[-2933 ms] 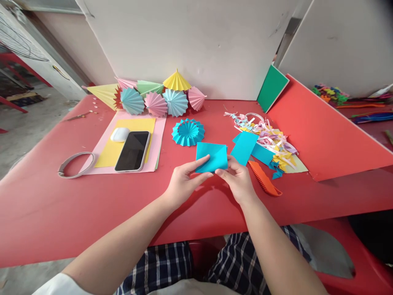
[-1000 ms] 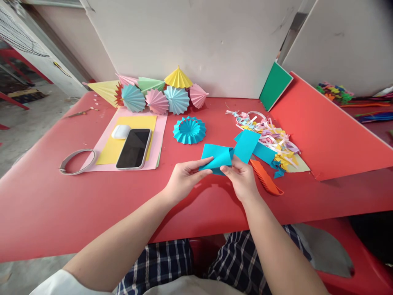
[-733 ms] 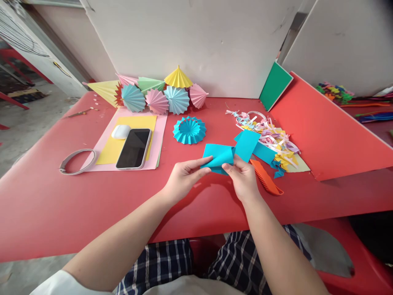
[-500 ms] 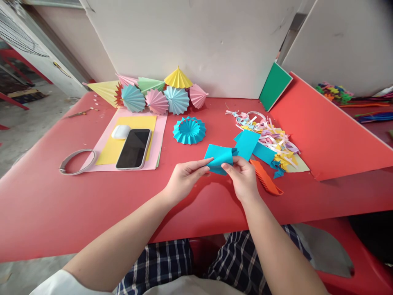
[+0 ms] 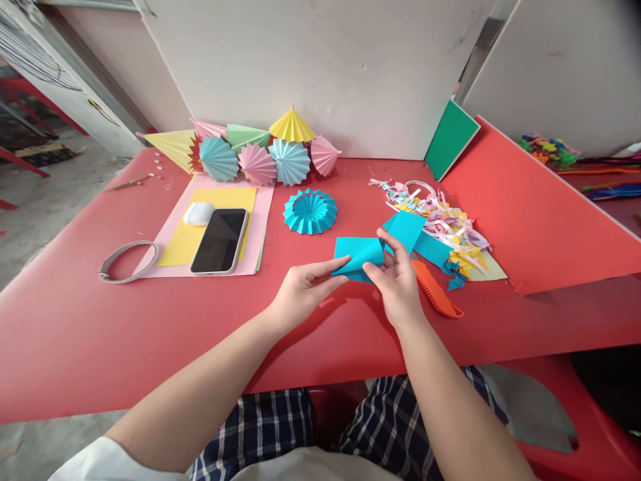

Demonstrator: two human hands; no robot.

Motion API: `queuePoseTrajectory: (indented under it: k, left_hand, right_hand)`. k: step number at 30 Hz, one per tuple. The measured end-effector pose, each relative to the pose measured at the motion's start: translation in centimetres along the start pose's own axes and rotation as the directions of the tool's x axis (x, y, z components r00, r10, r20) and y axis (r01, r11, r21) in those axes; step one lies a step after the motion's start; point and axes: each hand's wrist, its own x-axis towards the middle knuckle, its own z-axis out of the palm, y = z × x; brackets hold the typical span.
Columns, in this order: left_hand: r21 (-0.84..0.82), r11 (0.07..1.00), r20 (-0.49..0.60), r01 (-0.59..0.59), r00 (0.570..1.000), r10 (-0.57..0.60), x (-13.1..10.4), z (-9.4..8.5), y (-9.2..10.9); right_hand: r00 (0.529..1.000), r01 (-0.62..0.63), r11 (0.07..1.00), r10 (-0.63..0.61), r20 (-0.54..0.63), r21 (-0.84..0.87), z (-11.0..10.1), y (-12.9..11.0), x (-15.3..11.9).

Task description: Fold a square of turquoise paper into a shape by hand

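Note:
Between my hands is a blue sheet of paper (image 5: pixel 361 252), bent over on itself in a loose curve. My left hand (image 5: pixel 305 290) pinches its left lower edge between thumb and fingers. At the right end, my right hand (image 5: pixel 400 284) holds the paper, with the thumb on the near side and the index finger raised along the far edge. Beyond them a pleated blue paper rosette (image 5: pixel 310 211) lies on the red table. More blue paper pieces (image 5: pixel 406 229) lie just past my right hand. An orange toothed cutter-like tool (image 5: pixel 435 288) rests right of that hand.
Folded paper umbrellas (image 5: pixel 258 164) line the back wall. At left, a phone (image 5: pixel 220 240) and a white case (image 5: pixel 198 214) sit on stacked coloured paper (image 5: pixel 173 250), beside a grey ring-shaped band (image 5: pixel 113 267). Paper scraps (image 5: pixel 445 220) pile at right, before a red board (image 5: pixel 541 220).
My right index finger has lifted and straightened along the paper's far edge. The fold has shifted slightly; my left hand keeps its pinch almost unmoved.

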Motion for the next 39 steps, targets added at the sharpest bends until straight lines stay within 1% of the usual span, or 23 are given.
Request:
queuePoseTrajectory:
  k: [6, 10, 14, 19, 21, 23, 26, 28, 30, 33, 39]
  left_hand:
    - [-0.033, 0.999, 0.002, 0.002, 1.0, -0.002, -0.1, 0.1, 0.1]
    - [-0.037, 0.999, -0.008, -0.002, 1.0, 0.002, -0.1, 0.2, 0.3]
    - [-0.09, 0.996, 0.015, 0.028, 1.0, -0.027, -0.1, 0.2, 0.8]
    - [-0.152, 0.976, 0.048, 0.158, 0.987, -0.152, 0.1, 0.2, 1.2]
    - [-0.193, 0.96, 0.05, 0.203, 0.979, -0.197, 0.2, 0.2, 1.2]
    - [-0.249, 0.942, 0.062, 0.226, 0.974, -0.217, 0.4, 0.3, 1.2]
    - [-0.331, 0.924, 0.086, 0.191, 0.981, -0.172, 0.6, 0.5, 1.0]
    - [-0.351, 0.923, 0.078, 0.155, 0.988, -0.135, 0.6, 0.6, 0.9]
    - [-0.342, 0.929, 0.064, 0.139, 0.99, -0.124, 0.6, 0.7, 0.8]
    - [-0.324, 0.934, 0.067, 0.149, 0.989, -0.134, 0.5, 0.8, 0.8]
    - [-0.283, 0.936, 0.127, 0.21, 0.975, -0.18, 0.4, 0.8, 0.9]
  right_hand:
    - [0.998, -0.052, 0.997, 0.053, -0.017, 0.063, 0.0, 0.1, 0.0]
    - [0.998, -0.055, 0.996, 0.057, -0.019, 0.076, 0.1, 0.1, 0.0]
    - [0.999, -0.025, 1.0, 0.025, -0.025, -0.006, 0.1, 0.2, -0.1]
    - [0.997, 0.018, 0.983, -0.031, -0.072, -0.181, 0.0, 0.3, -0.3]
    - [0.997, 0.04, 0.977, -0.054, -0.063, -0.209, 0.0, 0.2, -0.3]
    - [0.997, 0.068, 0.974, -0.076, -0.031, -0.217, 0.1, 0.2, -0.3]
    - [0.995, 0.095, 0.971, -0.099, -0.007, -0.221, 0.1, 0.3, -0.2]
    - [0.996, 0.081, 0.98, -0.084, -0.009, -0.184, 0.0, 0.4, -0.2]
    - [0.999, 0.05, 0.991, -0.052, -0.006, -0.121, 0.0, 0.5, -0.2]
    - [0.999, 0.035, 0.996, -0.035, -0.007, -0.078, 0.0, 0.5, -0.2]
    - [0.998, 0.012, 0.994, -0.019, -0.063, -0.113, 0.0, 0.1, -0.2]
